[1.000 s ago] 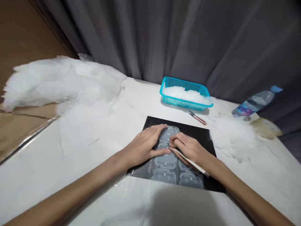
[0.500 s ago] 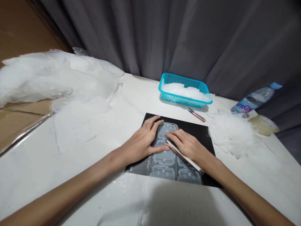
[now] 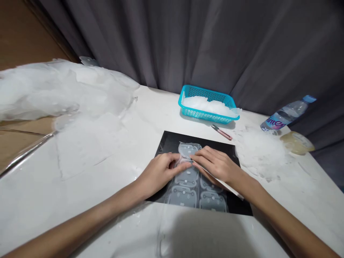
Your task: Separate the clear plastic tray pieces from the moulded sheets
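Left hand [image 3: 161,172], right hand [image 3: 218,166] palm-down, fingertips close

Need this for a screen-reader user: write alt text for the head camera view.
Two bare hands meet on a clear moulded plastic sheet on a black mat on a white table; the left hand rests on it, the right hand holds a thin white tool. Behind are a blue basket of white scraps and a bottle.
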A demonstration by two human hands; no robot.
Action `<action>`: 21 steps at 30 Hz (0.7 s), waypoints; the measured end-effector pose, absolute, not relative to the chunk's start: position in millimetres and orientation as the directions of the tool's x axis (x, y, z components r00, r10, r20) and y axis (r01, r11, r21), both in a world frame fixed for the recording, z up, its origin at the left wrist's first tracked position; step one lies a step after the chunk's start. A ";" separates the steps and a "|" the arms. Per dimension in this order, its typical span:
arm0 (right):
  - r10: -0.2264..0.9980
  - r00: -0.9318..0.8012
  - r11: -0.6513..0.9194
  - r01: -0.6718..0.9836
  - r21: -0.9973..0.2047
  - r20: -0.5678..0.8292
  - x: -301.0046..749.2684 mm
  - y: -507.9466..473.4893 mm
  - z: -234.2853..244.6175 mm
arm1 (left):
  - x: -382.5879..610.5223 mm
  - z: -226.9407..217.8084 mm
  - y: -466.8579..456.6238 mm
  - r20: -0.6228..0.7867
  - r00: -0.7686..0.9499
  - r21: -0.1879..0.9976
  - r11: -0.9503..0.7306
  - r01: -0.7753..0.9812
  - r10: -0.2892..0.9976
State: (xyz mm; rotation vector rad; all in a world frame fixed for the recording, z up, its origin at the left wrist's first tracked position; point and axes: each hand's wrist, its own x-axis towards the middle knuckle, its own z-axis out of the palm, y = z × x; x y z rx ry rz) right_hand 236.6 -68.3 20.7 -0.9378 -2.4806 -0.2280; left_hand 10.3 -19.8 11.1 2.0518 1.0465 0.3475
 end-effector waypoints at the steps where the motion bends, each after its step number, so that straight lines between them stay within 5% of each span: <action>1: 0.591 -0.655 0.757 0.651 -0.044 0.471 241.1 -65.0 19.7 | 11.4 11.3 -19.2 -0.132 0.632 0.774 -0.319 0.547 0.763; 4: 0.675 -0.506 0.675 0.717 -0.174 0.537 269.5 -43.9 16.6 | 11.7 15.5 -17.7 -0.181 0.614 0.747 -0.299 0.594 0.768; 6: 0.716 -0.173 0.468 0.838 -0.282 0.676 294.0 -27.2 19.2 | 8.6 19.3 -16.0 -0.221 0.627 0.725 -0.303 0.618 0.747; 8: 0.769 -0.001 0.349 0.838 -0.418 0.639 310.8 -17.4 27.9 | 3.5 21.0 -13.0 -0.256 0.655 0.722 -0.310 0.619 0.711; 11: 0.859 -0.113 0.396 0.765 -0.508 0.499 308.6 -22.3 47.8 | -2.9 18.7 -7.5 -0.222 0.651 0.713 -0.335 0.616 0.726; 14: 0.861 -0.335 0.500 0.689 -0.524 0.382 285.1 -39.6 65.6 | -2.3 17.2 -5.2 0.084 0.524 0.702 -0.423 0.572 0.848; 17: 0.830 -0.466 0.555 0.644 -0.527 0.306 263.6 -54.1 75.9 | 3.9 21.5 -8.1 0.349 0.555 0.668 -0.616 0.418 0.755; 21: 0.828 -0.506 0.532 0.575 -0.622 0.241 254.6 -65.4 86.0 | 7.9 26.8 -12.2 0.358 0.673 0.724 -0.647 0.238 0.648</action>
